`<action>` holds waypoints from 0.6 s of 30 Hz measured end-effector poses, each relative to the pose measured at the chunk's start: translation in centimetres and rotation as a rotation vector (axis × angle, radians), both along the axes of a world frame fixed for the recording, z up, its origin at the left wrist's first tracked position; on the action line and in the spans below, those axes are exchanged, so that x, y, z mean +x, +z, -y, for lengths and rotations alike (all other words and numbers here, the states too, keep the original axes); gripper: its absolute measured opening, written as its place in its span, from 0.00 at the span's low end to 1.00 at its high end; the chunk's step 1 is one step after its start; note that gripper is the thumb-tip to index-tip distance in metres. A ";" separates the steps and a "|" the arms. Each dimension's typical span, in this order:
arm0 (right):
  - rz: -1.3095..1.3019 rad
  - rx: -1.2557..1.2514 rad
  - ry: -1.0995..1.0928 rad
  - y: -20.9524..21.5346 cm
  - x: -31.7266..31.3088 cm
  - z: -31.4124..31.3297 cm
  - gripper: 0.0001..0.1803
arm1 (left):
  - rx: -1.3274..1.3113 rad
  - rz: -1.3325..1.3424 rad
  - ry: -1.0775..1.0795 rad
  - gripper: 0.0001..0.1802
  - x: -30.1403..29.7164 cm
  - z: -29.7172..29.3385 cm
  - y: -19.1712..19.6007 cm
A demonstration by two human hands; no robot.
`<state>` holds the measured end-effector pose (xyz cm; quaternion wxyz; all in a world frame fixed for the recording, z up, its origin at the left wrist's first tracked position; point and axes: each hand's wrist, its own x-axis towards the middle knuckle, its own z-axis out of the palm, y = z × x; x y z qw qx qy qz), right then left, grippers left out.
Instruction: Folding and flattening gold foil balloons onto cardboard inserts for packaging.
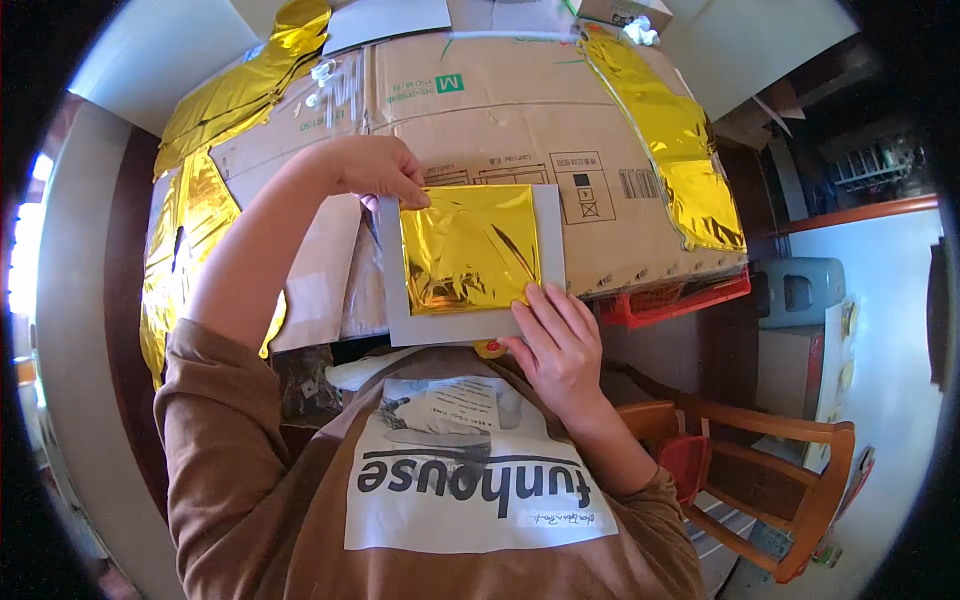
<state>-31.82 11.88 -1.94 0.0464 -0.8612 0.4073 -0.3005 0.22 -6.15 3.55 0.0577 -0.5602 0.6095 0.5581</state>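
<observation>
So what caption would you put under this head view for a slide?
Two bare hands, left hand and right hand, press a gold foil square flat onto a grey card over flattened cardboard.

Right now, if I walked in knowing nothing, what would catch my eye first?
Most likely the crinkled gold foil square, lying on a grey card in the middle. The left hand pins its top-left corner and the right hand presses its lower-right corner. Long gold foil strips lie across the flattened cardboard box beyond.
</observation>
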 end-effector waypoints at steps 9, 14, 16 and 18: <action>-0.013 0.034 -0.018 0.4 0.4 0.1 0.25 | -0.158 0.203 0.039 0.16 -0.7 -0.8 1.6; -0.030 0.023 -0.050 0.5 0.5 0.1 0.25 | -0.822 0.501 0.008 0.21 -2.8 -4.5 2.4; -0.038 0.019 -0.055 0.4 0.6 0.1 0.25 | -1.146 0.412 -0.007 0.23 -4.0 -6.9 1.2; -0.044 0.014 -0.049 0.4 0.7 0.1 0.25 | -1.144 0.280 -0.057 0.30 -5.7 -9.5 0.1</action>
